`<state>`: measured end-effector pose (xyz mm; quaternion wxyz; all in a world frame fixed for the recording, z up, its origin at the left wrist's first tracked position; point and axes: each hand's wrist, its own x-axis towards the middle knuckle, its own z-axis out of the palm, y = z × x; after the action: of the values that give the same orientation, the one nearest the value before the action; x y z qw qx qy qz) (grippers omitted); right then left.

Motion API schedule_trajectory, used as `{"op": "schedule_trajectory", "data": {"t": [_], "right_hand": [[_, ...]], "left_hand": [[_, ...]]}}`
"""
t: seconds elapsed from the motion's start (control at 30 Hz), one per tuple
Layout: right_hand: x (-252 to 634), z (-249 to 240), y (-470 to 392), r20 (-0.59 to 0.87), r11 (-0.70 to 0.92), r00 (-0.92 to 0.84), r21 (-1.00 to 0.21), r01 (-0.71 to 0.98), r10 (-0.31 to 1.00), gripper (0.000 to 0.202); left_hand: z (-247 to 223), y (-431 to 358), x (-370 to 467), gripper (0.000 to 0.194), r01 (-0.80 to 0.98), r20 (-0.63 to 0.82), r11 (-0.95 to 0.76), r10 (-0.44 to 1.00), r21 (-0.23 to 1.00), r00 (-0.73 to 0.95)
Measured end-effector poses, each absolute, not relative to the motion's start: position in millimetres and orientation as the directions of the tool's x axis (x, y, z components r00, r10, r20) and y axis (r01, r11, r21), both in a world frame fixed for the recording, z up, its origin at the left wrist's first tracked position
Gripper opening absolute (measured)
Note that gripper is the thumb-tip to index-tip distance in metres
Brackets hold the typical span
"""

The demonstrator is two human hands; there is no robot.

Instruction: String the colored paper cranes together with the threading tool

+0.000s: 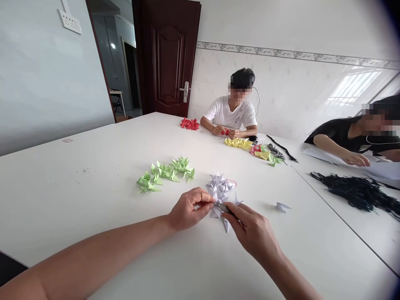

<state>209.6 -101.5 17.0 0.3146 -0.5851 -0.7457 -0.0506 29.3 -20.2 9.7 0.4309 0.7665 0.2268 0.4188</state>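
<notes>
My left hand (192, 208) is closed in a pinch on a small piece of folded white paper, apparently part of a paper crane; the fingertips mostly hide it. Gripped in my right hand (251, 227) is a slim dark grey tool (225, 208), its tip meeting the paper at the left fingertips. Its exact kind is not clear. Just beyond and beneath both hands lies a pile of white paper cranes (219, 185). One single white paper crane (283, 207) rests apart, to the right of my right hand.
Green paper cranes (168, 170) lie to the left on the white table (103, 196). Across it, one person (233, 114) handles something red beside red (189, 123) and yellow cranes (239, 143). Another person (340, 137) sits at right, behind a heap of black cords (359, 191).
</notes>
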Motion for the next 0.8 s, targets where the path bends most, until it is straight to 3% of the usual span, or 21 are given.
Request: {"op": "schedule_trajectory", "data": {"t": [0.8], "right_hand": [[211.1,13.1,-100.8,0.522,0.329,-0.119,-0.331,0.884,0.845,0.030]], "left_hand": [[6.7,-18.9,29.7,0.017,-0.024,0.460,-0.539,0.693,0.842,0.556]]}}
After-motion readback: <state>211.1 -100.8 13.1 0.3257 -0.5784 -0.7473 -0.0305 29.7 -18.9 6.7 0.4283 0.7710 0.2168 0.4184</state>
